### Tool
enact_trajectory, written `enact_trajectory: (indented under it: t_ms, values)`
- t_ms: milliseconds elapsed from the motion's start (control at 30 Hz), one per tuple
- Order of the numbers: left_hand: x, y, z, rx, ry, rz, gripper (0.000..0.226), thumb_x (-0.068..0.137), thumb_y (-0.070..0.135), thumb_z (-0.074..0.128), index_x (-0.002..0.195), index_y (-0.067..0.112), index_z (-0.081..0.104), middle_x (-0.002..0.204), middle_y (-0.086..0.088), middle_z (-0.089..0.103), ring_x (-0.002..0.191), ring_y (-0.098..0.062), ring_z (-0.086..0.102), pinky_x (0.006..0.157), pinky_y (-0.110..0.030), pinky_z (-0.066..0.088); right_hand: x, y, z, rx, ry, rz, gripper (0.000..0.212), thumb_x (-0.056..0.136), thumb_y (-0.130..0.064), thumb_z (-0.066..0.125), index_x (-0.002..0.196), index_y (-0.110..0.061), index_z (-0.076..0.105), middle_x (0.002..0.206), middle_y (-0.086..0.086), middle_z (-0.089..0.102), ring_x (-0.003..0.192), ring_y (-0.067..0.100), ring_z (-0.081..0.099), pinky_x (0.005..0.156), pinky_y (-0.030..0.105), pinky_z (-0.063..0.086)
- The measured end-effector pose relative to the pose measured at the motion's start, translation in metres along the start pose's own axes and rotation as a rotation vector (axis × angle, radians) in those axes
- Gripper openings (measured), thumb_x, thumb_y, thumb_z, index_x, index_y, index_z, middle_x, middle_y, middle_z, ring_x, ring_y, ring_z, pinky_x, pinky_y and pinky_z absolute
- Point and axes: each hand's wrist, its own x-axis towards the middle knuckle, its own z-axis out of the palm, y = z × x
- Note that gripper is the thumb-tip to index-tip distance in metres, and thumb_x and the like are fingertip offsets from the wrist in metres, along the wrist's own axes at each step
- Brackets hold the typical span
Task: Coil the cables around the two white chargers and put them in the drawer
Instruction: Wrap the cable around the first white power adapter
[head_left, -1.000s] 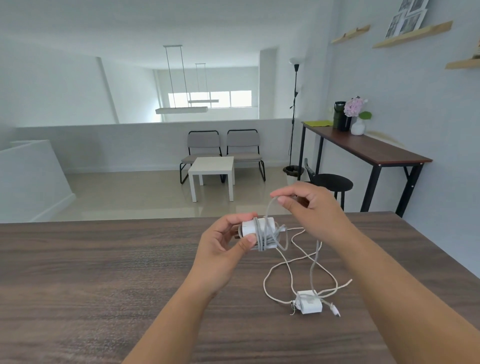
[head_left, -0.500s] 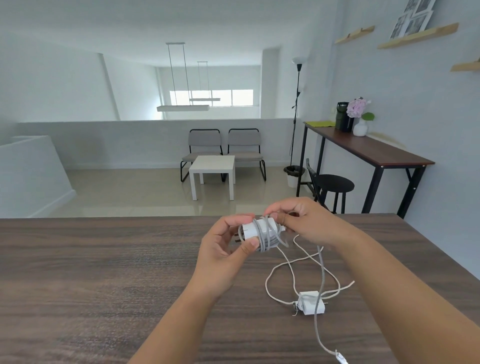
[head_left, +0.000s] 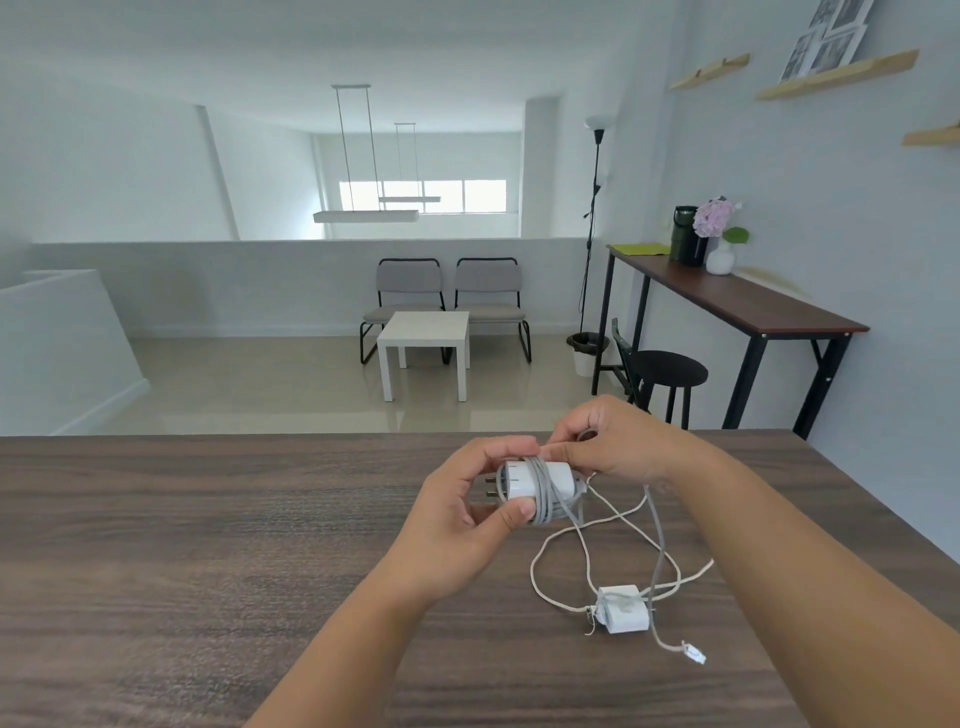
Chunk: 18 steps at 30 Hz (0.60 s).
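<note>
A dark wood-grain table (head_left: 208, 571) fills the lower part of the head view, and its left portion carries nothing. Toward the middle, the left hand (head_left: 462, 525) is raised above the tabletop and is closed around a white charger (head_left: 535, 480), with the thumb pressed on the near face and the fingers curled over the top; the metal prongs of the plug stick out on the left side of the block. Several turns of grey cable (head_left: 543, 493) are seen wound around this charger. Just to the right, the right hand (head_left: 618, 447) is held against the far end of the same charger, its fingers pinched together on the cable where it leaves the coil; the two hands are touching at the fingertips. From under the right hand the loose length of the cable hangs down to the table, ending in a small connector (head_left: 693, 653) near the front edge. Below the right forearm, a second white charger (head_left: 621, 608) lies flat on the table, well apart from the held one, with its own whitish cable (head_left: 535, 571) spread in loose loops around it and crossing the grey one. No drawer can be made out in this view.
</note>
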Motion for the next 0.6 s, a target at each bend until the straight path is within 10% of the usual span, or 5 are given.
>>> enact_trajectory:
  t_ms: [167,600]
  values:
    - [0.003,-0.001,0.003,0.076,-0.035,0.049,0.041,0.088,0.007,0.066,0.124,0.027,0.064,0.121,0.002,0.056,0.118,-0.021,0.055,0.078,-0.035,0.059,-0.003,0.017,0.007,0.402,-0.029,0.172,0.027,0.070,-0.030,0.075,0.086,-0.009,0.072,0.058,0.003,0.055,0.039,0.007,0.034,0.035,0.018,0.017]
    - [0.001,-0.018,0.015,-0.231,0.068,-0.177,0.031,0.094,0.008,0.059,0.123,0.019,0.062,0.122,-0.004,0.067,0.114,-0.025,0.063,0.087,-0.034,0.055,-0.006,0.064,0.030,0.806,0.032,0.176,0.017,0.071,-0.018,0.069,0.088,-0.017,0.075,0.059,0.007,0.054,0.034,0.005,0.039,0.033,0.013,0.026]
